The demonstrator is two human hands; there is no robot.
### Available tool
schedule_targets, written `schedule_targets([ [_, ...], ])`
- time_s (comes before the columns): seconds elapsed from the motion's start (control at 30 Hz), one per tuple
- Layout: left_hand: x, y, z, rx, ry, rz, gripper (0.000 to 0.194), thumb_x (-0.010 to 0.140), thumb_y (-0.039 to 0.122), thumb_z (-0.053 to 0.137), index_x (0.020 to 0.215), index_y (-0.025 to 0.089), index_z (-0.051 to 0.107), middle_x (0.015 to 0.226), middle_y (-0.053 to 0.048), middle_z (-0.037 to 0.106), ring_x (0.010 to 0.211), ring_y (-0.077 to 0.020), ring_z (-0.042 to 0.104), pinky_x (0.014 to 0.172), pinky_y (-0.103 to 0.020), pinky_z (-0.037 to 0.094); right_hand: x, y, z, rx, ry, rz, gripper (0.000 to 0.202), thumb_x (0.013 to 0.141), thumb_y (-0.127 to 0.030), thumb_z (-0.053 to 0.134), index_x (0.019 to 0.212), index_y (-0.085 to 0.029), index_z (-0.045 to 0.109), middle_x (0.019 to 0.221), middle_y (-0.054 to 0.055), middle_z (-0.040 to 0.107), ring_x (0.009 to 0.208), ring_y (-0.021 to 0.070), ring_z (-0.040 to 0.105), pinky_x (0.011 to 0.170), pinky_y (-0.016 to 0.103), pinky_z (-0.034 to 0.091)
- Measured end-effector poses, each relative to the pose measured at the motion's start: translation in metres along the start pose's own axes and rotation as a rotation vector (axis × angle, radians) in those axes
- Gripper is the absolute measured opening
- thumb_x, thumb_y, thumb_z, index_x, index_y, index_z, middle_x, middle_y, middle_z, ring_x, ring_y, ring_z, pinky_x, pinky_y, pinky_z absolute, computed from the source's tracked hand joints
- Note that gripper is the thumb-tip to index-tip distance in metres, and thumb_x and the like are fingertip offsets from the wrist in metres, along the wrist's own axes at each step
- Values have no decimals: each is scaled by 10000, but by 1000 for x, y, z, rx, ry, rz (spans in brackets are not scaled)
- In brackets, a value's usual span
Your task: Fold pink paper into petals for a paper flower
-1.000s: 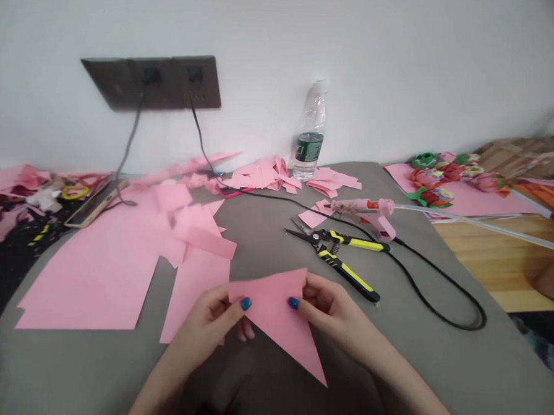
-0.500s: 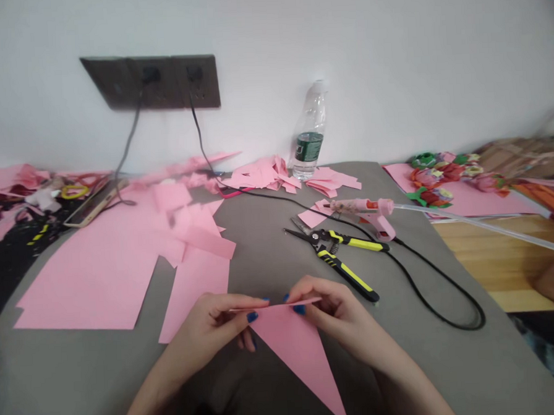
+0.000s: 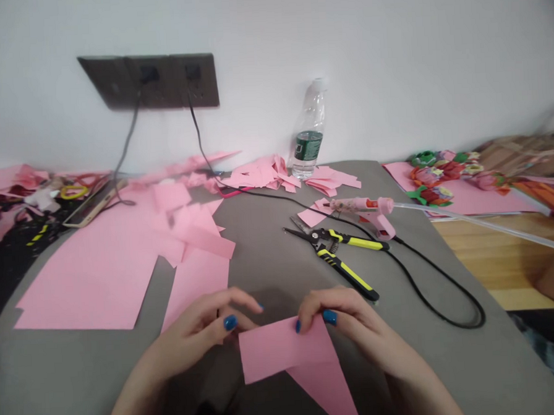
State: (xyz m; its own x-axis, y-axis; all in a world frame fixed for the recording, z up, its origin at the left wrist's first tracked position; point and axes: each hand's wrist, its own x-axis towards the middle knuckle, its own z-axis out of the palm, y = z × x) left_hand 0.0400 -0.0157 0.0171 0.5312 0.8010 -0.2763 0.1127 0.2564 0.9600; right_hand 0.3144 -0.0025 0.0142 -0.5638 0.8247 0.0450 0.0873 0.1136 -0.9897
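My right hand (image 3: 345, 318) pinches a folded piece of pink paper (image 3: 273, 353) at its upper right, with the index fingertip lying on its face. A rectangular flap of the paper points left, and a tapering part hangs down below it toward the bottom of the view. Thumb and index finger apart, my left hand (image 3: 213, 325) is at the paper's left edge. Its lower fingers are partly hidden there, so I cannot tell whether they touch the paper. Pink paper sheets (image 3: 90, 285) lie to the left of that hand.
Beyond my right hand lie wire strippers (image 3: 337, 254) with yellow-black handles and a pink glue gun (image 3: 363, 206) on a black cord. A water bottle (image 3: 308, 141) leans by the wall among paper scraps (image 3: 261, 173). Paper flowers (image 3: 436, 177) and a phone (image 3: 93, 205) flank the table (image 3: 428, 360).
The paper, held edge-on by both hands before, is now tipped so its folded flap shows. My left thumb and index finger have let go and spread; my right hand keeps its grip.
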Motion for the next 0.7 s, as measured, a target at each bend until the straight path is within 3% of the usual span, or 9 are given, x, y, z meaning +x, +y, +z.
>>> schedule_targets([
  [0.07,6,1,4,67,10,-93,411,988,534,489,1163,223,693,982,-67,779,847,-202,676,713,-255,483,3,-4,4,-98,-16,-25,291,874,-155,440,762,-193,706,700,27,692,647,162,606,633,264,409],
  [0.13,14,1,9,198,-45,-94,385,995,482,490,1069,185,724,917,-46,735,786,-172,610,663,-232,425,5,-5,9,-143,-45,-69,281,854,-130,437,753,-185,694,685,26,690,614,152,597,610,255,406],
  [0.23,25,1,16,335,-131,-51,370,966,389,531,784,134,726,652,29,515,626,-116,417,544,-226,280,8,-4,16,-162,-67,-131,265,849,-103,447,778,-184,690,723,32,709,640,150,617,634,242,432],
  [0.33,28,2,19,340,-115,-50,330,938,321,542,727,125,701,610,54,387,597,-103,326,522,-235,228,8,-1,19,-176,-54,-149,260,862,-86,460,798,-189,690,747,33,714,663,148,630,656,235,447],
  [0.53,26,4,19,353,-54,-73,275,911,284,568,777,123,746,585,63,392,573,-95,327,510,-230,225,9,3,20,-168,-47,-151,221,908,-115,478,803,-192,657,751,29,680,677,147,612,656,240,443],
  [0.63,26,4,18,354,-7,-65,264,913,298,580,835,134,773,590,53,477,571,-96,364,518,-221,257,9,4,23,-157,-23,-94,207,951,-184,497,773,-203,601,753,24,648,701,159,591,665,259,441],
  [0.7,25,6,18,362,33,-67,264,912,305,581,854,141,780,626,33,564,584,-101,413,527,-216,285,9,6,26,-118,58,-20,170,966,-218,507,806,-214,566,793,22,642,728,164,597,674,264,453],
])
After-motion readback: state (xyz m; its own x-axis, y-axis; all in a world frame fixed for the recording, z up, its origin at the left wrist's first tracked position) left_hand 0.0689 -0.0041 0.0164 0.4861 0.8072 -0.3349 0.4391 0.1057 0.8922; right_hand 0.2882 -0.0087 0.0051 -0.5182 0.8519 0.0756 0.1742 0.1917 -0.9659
